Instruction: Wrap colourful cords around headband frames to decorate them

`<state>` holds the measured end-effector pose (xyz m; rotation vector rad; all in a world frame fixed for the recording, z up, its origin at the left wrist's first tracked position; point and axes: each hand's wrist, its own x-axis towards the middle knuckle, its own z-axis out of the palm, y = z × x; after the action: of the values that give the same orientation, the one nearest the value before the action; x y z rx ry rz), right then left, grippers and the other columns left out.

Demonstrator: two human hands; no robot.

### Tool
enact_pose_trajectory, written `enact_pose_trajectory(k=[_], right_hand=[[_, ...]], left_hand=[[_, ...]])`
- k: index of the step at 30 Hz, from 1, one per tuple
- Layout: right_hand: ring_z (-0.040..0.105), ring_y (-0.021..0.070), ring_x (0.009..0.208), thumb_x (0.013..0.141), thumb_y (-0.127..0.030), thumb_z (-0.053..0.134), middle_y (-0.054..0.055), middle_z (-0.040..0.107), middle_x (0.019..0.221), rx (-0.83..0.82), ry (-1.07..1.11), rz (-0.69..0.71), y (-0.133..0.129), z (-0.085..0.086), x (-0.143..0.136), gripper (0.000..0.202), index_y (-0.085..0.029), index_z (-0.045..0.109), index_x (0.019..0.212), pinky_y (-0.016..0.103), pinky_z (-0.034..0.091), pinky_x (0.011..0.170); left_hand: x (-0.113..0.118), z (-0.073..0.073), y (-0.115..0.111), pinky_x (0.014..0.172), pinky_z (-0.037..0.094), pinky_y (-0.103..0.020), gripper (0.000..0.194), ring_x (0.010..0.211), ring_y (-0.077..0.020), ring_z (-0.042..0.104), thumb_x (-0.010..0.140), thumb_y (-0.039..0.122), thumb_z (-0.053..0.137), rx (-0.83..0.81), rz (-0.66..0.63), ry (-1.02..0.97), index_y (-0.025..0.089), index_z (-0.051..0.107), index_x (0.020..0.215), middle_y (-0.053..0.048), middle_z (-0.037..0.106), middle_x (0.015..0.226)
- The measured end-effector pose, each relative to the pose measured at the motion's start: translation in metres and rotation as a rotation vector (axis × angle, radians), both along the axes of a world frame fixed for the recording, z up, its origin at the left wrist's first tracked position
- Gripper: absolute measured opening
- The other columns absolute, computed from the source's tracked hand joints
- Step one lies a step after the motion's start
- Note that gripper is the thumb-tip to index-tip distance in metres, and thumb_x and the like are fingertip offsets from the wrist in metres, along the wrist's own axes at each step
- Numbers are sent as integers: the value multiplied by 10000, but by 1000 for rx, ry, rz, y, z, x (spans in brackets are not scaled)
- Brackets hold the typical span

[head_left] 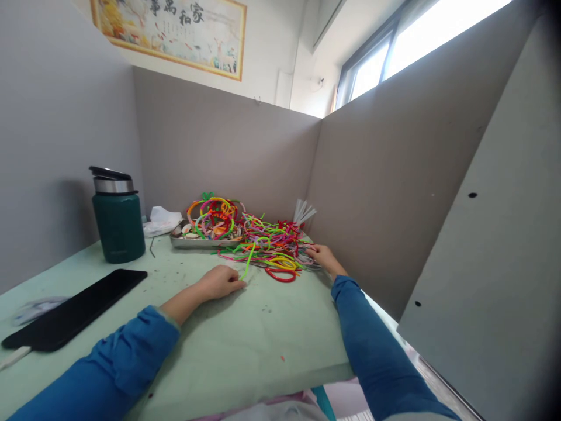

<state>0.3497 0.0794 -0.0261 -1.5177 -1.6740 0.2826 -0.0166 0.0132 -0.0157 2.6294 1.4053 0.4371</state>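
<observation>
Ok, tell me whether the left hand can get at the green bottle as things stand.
Probably yes: nothing tall stands between the left hand and the green bottle, though that hand pinches a bright green stem it may need to release first.

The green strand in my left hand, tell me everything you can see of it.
The strand is bright yellow-green, thin and cord-like; it looks soft, perhaps a pipe cleaner, though its texture is too small to be sure. Its lower part is held at the fingertips of the left hand, over the table. From there it rises with a slight bend, its upper part showing against the colourful pile. Whether it touches the pile can't be told.
</observation>
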Motion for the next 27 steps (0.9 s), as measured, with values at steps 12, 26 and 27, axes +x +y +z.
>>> enact_pose_trajectory(k=[12,26,27], right_hand=[[423,120,546,720,-310,456,0,515,564,102,-72,-139,0,7,-3,174,-172,507,627,225,276,512],[432,101,584,745,-451,488,-13,507,637,463,479,-73,-9,23,-15,303,-151,520,758,211,351,555],[433,99,587,740,-453,497,-13,507,640,479,523,-78,-11,26,-17,304,-150,518,760,211,354,557]], left_hand=[[0,2,-2,520,228,-236,415,539,-108,400,751,528,423,1,4,7,180,554,568,16,503,542],[-1,2,-2,516,220,-235,403,521,-107,384,727,522,462,-20,0,-64,176,546,539,12,501,521],[-1,2,-2,517,220,-236,404,521,-107,384,730,523,458,-16,-6,-58,177,549,542,13,501,522]])
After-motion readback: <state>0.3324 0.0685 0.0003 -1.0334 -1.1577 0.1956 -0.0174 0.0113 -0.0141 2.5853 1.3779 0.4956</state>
